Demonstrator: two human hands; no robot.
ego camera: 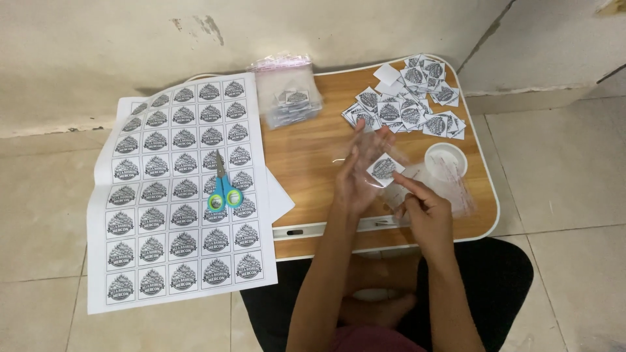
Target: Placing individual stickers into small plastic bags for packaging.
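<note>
My left hand (360,171) is raised over the small wooden table (306,156), palm up, fingers spread and blurred, with a clear plastic bag (430,186) draped across it. A cut square label (384,168) lies against the fingers inside or on the bag. My right hand (425,212) pinches the bag's near edge, its index finger pointing toward the label.
A pile of cut labels (411,104) lies at the table's far right. A stack of small clear zip bags (287,98) sits at the far left corner. A large printed label sheet (179,195) overhangs the left side, with blue-handled scissors (223,189) on it. Tiled floor surrounds.
</note>
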